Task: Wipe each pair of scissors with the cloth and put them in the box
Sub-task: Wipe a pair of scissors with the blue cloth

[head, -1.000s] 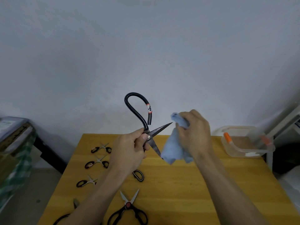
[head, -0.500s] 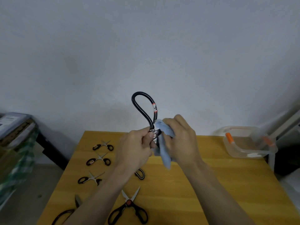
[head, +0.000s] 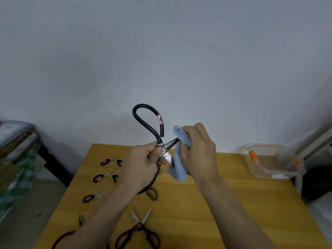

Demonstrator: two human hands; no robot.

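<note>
My left hand (head: 143, 166) grips large black-handled scissors (head: 147, 123) near the pivot, held up above the wooden table (head: 206, 203). One long loop handle rises above my fist; the blades are spread apart. My right hand (head: 199, 155) holds a light blue cloth (head: 177, 168) bunched around the blades, with the upper blade's base showing beside the cloth. A clear plastic box (head: 269, 164) with orange clips stands at the table's far right.
Three small black-handled scissors (head: 107, 177) lie in a column on the table's left. A larger black pair with a red pivot (head: 138, 230) lies open at the front, another black pair (head: 71, 236) at the front left. A dark bench with boxes (head: 16, 139) stands left.
My right hand slid the cloth outward from the pivot along the blades after moving in to the pivot. The blades are spread again and both hands sit slightly lower.
</note>
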